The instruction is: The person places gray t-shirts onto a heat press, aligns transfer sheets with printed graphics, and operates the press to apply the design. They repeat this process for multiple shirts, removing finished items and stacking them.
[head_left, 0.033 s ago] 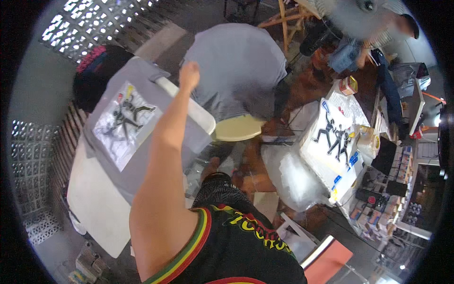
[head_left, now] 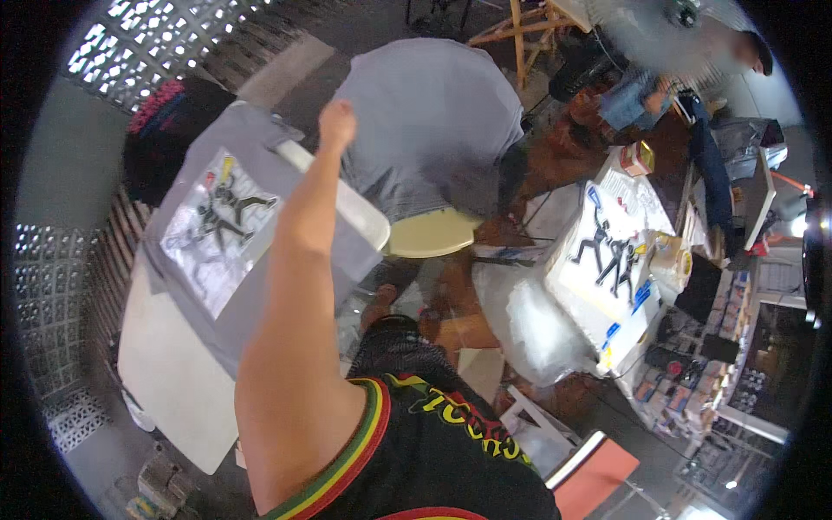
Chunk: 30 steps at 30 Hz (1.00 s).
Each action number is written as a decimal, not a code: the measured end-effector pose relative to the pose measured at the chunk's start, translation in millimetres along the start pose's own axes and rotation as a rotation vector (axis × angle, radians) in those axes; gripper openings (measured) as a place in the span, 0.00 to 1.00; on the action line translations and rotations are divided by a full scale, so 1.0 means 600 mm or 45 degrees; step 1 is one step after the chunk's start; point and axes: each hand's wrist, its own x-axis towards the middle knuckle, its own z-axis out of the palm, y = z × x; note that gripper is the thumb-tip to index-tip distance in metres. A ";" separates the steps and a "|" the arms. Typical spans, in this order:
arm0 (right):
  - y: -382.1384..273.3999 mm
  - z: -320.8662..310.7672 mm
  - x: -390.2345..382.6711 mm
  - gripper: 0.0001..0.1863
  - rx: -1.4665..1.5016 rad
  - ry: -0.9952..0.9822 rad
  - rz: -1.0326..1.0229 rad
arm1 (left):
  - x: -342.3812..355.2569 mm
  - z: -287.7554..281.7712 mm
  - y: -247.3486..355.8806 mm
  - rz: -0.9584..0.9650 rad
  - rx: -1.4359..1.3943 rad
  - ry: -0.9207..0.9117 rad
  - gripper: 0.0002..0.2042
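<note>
My left arm reaches forward from the lower edge. My left hand (head_left: 336, 126) is closed in a fist at the left edge of a large grey cloth (head_left: 429, 113), which looks like a T-shirt. The cloth bulges wide, and its lower edge meets a pale yellow board (head_left: 431, 236). My right hand does not show. Left of my forearm, another grey T-shirt (head_left: 186, 173) lies over a white board (head_left: 173, 364). A clear sheet with a print of dark dancing figures (head_left: 227, 208) rests on it.
At the right, a white table (head_left: 576, 286) carries a similar print and a tin (head_left: 637, 159). A plastic bag (head_left: 542, 334) hangs beside it. A person (head_left: 637, 104) is at the far right behind a fan (head_left: 680, 17). A wooden stand (head_left: 520, 43) is at the back.
My left hand has moved slightly forward and to the left, still at the grey cloth's edge. The whole view has shifted a little.
</note>
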 end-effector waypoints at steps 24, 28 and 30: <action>-0.751 0.359 -0.232 0.43 1.176 -0.698 -0.770 | -0.165 -0.160 0.371 1.178 -1.625 -2.026 0.05; -0.756 0.359 -0.372 0.27 0.154 -0.375 -1.296 | -0.226 -0.247 0.482 1.253 -1.693 -2.215 0.03; -0.711 0.368 -0.428 0.21 -0.249 -0.258 -1.490 | -0.233 -0.205 0.511 1.081 -1.745 -1.822 0.13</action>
